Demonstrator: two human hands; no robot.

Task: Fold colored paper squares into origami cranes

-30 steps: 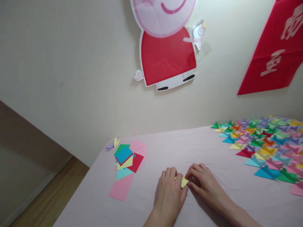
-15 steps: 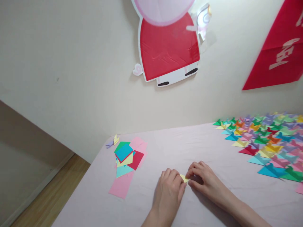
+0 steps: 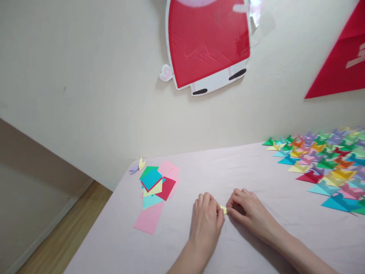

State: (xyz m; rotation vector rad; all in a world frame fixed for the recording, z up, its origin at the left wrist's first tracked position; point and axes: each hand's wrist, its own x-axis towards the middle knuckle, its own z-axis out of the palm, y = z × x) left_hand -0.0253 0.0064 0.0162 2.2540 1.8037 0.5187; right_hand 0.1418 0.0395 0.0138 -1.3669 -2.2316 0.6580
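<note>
A small piece of folded yellow paper (image 3: pixel 224 210) lies on the pale pink cloth, between my two hands and mostly covered by them. My left hand (image 3: pixel 205 219) presses down on its left part, with the fingers curled and the thumb along the near side. From the other side, my right hand (image 3: pixel 247 207) pinches the right tip between thumb and forefinger, its other fingers bent. The exact shape of the fold is hidden under the fingers.
To the left lies a loose pile of coloured paper sheets (image 3: pixel 154 188), with a pink sheet (image 3: pixel 148 219) nearest me. Behind it sit a small yellow folded figure (image 3: pixel 142 164) and a purple one (image 3: pixel 134 169). Rows of folded paper birds (image 3: pixel 327 163) fill the right side by the wall.
The view has tilted down and shifted slightly left. Both hands stay at the yellow paper; the left fingers now cover more of it, and the right thumb and forefinger have closed on its tip.
</note>
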